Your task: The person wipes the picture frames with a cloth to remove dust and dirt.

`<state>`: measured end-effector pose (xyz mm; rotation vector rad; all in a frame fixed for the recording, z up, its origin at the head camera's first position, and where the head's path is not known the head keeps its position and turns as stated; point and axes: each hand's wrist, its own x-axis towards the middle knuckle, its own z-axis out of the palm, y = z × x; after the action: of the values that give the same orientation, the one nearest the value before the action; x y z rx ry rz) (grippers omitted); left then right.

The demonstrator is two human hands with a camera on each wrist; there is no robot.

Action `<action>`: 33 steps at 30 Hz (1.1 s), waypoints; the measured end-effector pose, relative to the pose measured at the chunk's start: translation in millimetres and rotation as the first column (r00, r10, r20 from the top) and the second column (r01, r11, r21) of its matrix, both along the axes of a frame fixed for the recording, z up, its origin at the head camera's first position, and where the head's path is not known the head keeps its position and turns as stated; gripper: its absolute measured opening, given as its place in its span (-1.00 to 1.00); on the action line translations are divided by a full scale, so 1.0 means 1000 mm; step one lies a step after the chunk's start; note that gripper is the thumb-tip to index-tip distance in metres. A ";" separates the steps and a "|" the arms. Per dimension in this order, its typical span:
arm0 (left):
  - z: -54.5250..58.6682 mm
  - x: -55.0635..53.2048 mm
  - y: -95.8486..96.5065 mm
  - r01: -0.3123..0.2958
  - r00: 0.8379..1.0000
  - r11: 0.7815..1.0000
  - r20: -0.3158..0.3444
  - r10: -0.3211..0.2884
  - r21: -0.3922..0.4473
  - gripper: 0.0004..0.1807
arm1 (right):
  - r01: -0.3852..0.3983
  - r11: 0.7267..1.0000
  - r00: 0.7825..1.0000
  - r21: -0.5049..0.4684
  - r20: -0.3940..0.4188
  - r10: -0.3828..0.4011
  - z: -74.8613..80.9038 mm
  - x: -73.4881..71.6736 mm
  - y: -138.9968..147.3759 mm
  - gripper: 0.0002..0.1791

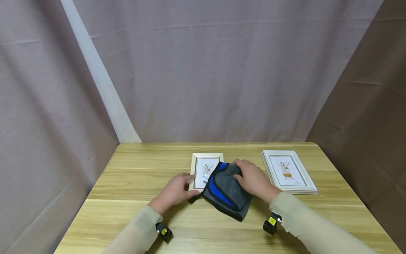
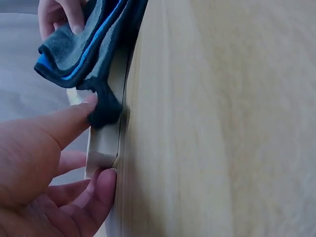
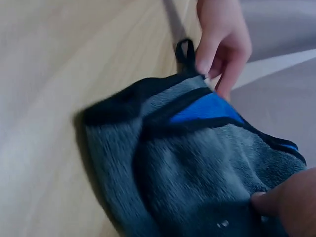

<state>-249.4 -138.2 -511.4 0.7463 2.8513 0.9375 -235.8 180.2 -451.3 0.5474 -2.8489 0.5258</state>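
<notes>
- Grey plush, blue panels and black edging: we are seeing a folded cloth (image 1: 226, 190) lying aslant over the right part of the small pale frame (image 1: 200, 170), near the middle of the desk (image 1: 142, 169).
- Right grip (image 1: 255, 180): we are finding it clasping the cloth near its upper right edge, thumb on the near face. We are reading this as a hold that is leaving most of the cloth loose and spread.
- Left grip (image 1: 173, 188): it is pinching the frame's near left corner, thumb at the bottom edge, fingers along the left side. We are judging that it is steadying the frame while keeping the printed front mostly uncovered by fingers.
- Black loop (image 1: 195, 198): it is sticking out from the cloth's left corner, just beside the left thumb. We are not counting it as held.
- Bright patch on the frame's front: we are unable to tell whether it is glare or something clear.
- Stacked white frames (image 1: 287, 173): these are lying face up on the right side, apart from the small frame; we are supposing that this spot is keeping them clear of the working area.
</notes>
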 end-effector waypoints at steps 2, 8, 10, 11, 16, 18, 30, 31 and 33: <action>-0.001 0.000 0.001 -0.004 1.000 1.000 -0.001 0.004 -0.002 -0.21 | 0.022 0.999 0.999 0.032 -0.044 -0.020 -0.002 -0.002 0.002 -0.58; -0.003 0.002 0.005 -0.002 1.000 1.000 -0.007 0.001 -0.024 -0.18 | -0.003 0.994 0.988 0.111 -0.151 0.020 -0.011 0.009 0.002 -0.56; -0.003 0.002 0.006 -0.001 1.000 1.000 -0.008 0.001 -0.020 -0.17 | -0.035 0.990 0.985 0.136 -0.163 0.057 -0.014 0.016 0.002 -0.56; -0.003 0.002 0.007 -0.001 1.000 1.000 -0.009 0.001 -0.015 -0.17 | -0.053 0.988 0.984 0.146 -0.162 0.076 -0.014 0.020 0.001 -0.56; -0.001 0.002 0.007 0.000 1.000 1.000 -0.007 0.000 -0.007 -0.17 | -0.117 0.976 0.983 0.185 -0.121 0.141 -0.017 0.033 -0.003 -0.53; 0.001 0.003 0.007 -0.001 1.000 1.000 -0.007 0.000 -0.013 -0.17 | -0.133 0.971 0.982 0.197 -0.106 0.156 -0.018 0.036 -0.004 -0.52; 0.001 0.002 0.009 -0.040 0.999 0.999 -0.001 0.040 -0.037 -0.19 | -0.146 0.951 0.988 0.272 -0.008 0.154 -0.020 0.032 -0.012 -0.45; 0.001 0.002 0.009 -0.041 0.999 0.998 0.000 0.041 -0.036 -0.19 | -0.140 0.950 0.989 0.279 0.000 0.145 -0.019 0.032 -0.012 -0.45; 0.000 0.004 0.009 -0.041 0.999 0.999 0.002 0.041 -0.031 -0.18 | -0.124 0.948 0.992 0.294 0.005 0.128 -0.019 0.031 -0.012 -0.46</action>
<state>-245.5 -128.7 -511.2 0.6865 2.8824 0.8958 -204.9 168.0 -470.8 0.7837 -2.9095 0.1123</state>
